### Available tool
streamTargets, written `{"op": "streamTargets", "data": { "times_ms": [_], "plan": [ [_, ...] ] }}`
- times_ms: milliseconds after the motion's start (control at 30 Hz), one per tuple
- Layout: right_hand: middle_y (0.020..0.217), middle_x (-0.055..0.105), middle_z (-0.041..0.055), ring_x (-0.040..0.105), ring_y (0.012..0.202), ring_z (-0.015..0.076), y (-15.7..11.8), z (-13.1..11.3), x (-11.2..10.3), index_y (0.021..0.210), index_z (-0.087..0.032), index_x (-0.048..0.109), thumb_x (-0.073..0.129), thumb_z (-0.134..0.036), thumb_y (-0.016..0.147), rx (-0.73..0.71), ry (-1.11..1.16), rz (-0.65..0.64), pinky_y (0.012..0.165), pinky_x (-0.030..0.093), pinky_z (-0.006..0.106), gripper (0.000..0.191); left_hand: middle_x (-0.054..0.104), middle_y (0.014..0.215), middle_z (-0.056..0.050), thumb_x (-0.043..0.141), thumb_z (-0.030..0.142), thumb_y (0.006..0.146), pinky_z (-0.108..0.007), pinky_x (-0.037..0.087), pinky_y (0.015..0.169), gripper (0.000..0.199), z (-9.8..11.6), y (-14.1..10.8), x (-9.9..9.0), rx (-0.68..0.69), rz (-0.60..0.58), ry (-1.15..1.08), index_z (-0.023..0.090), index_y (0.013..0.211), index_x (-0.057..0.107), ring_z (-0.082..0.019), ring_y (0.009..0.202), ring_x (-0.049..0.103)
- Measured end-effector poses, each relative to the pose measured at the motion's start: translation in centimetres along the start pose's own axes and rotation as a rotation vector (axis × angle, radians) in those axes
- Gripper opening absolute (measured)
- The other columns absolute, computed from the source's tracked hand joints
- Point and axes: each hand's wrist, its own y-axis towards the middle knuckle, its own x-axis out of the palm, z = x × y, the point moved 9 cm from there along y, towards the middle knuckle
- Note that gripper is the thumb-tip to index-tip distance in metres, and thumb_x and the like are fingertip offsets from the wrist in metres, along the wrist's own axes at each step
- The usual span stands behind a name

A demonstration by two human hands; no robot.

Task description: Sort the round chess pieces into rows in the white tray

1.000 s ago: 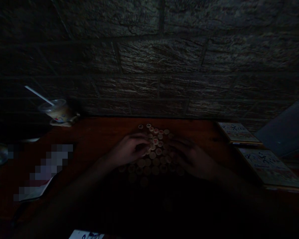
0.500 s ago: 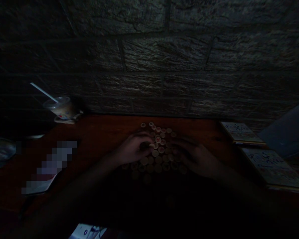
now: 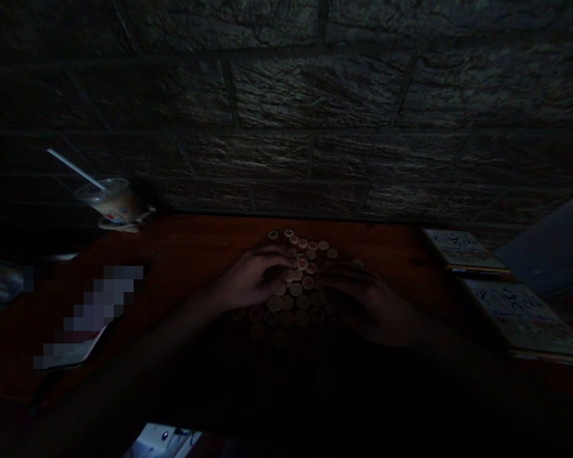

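Note:
Round wooden Chinese chess pieces [image 3: 302,264] lie loosely clustered on a reddish-brown table [image 3: 210,238]. Some show red or dark characters; others are plain side up. At the cluster's left edge is my left hand [image 3: 251,277], its thumb and index finger curved apart beside a piece [image 3: 290,275]. No piece shows clearly in its grasp. On the right, my right hand [image 3: 372,296] reaches low over the pieces, fingers stretched out and slightly spread. Deep shadow covers its underside and hides some pieces there.
A plastic cup [image 3: 117,203] with a straw stands at the back left. Below it lies a blurred-out flat object [image 3: 93,318]. Two boxes [image 3: 463,248] are at the right. A stone-block wall [image 3: 277,102] rises behind the table. Something white [image 3: 160,441] shows at the bottom edge.
My left thumb and index finger have parted near the piece that showed between them. My right hand has shifted slightly, and a piece now shows beyond its fingers. The view has tilted slightly.

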Motion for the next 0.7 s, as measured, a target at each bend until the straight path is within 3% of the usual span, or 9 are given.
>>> {"op": "streamTargets", "data": {
  "times_ms": [200,267,367,467,567,633,700],
  "plan": [
    [0.138,0.065,0.0088,0.061,0.128,0.0303,-0.5,0.5,-0.3,0.143,-0.028,0.056,0.058,-0.029,0.096,-0.005,-0.034,0.023,0.102,0.055,0.052,0.047,0.072,0.112,-0.007,0.061,0.015,0.09,-0.039,0.057,0.093,0.024,0.5,0.6,-0.4,-0.074,0.012,0.045,0.019,0.11,0.072,-0.022,0.108,0.068],
    [0.143,0.062,0.0089,0.059,0.131,0.0319,-0.9,1.0,-0.5,0.144,-0.029,0.055,0.057,-0.03,0.096,-0.016,-0.069,0.073,0.103,0.055,0.054,0.047,0.073,0.105,-0.008,0.061,0.013,0.088,-0.038,0.058,0.09,0.019,1.1,0.5,-1.6,-0.159,0.051,0.073,0.017,0.103,0.072,-0.022,0.101,0.069],
    [0.149,0.057,0.0075,0.057,0.133,0.0338,-1.2,2.1,0.0,0.15,-0.031,0.049,0.058,-0.034,0.096,-0.032,-0.088,0.077,0.103,0.055,0.056,0.054,0.073,0.104,-0.006,0.059,0.015,0.089,-0.034,0.056,0.091,0.02,1.4,-1.6,-5.1,-0.345,0.167,0.161,0.018,0.106,0.068,-0.02,0.1,0.07],
    [0.157,0.048,0.0061,0.05,0.139,0.0353,-1.3,2.9,0.6,0.153,-0.032,0.044,0.055,-0.035,0.097,0.009,-0.087,0.042,0.108,0.051,0.059,0.057,0.071,0.115,-0.009,0.062,0.029,0.092,-0.035,0.055,0.09,0.032,-0.2,-7.4,-9.9,-0.622,0.198,0.408,0.02,0.122,0.06,-0.023,0.104,0.069],
    [0.154,0.051,0.0056,0.049,0.141,0.0356,-1.2,2.5,0.5,0.153,-0.034,0.043,0.053,-0.037,0.099,-0.004,-0.072,0.055,0.109,0.05,0.06,0.055,0.068,0.119,-0.01,0.059,0.045,0.092,-0.034,0.054,0.088,0.043,-3.9,-15.6,-14.5,-0.99,0.102,0.676,0.02,0.127,0.054,-0.025,0.106,0.069],
    [0.15,0.055,0.006,0.051,0.139,0.0357,-1.0,2.1,0.3,0.153,-0.035,0.043,0.052,-0.037,0.099,-0.012,-0.065,0.073,0.109,0.05,0.061,0.055,0.066,0.121,-0.017,0.06,0.047,0.089,-0.04,0.052,0.091,0.047,-5.8,-19.4,-16.4,-1.089,0.074,0.748,0.015,0.125,0.055,-0.034,0.114,0.065],
    [0.149,0.057,0.0063,0.052,0.138,0.0364,-0.8,1.9,0.2,0.153,-0.035,0.043,0.052,-0.037,0.098,-0.024,-0.058,0.093,0.108,0.05,0.062,0.055,0.067,0.119,-0.021,0.062,0.048,0.086,-0.043,0.05,0.091,0.052,-7.3,-21.6,-17.1,-1.144,0.036,0.784,0.012,0.123,0.057,-0.039,0.117,0.063]
  ]
}}
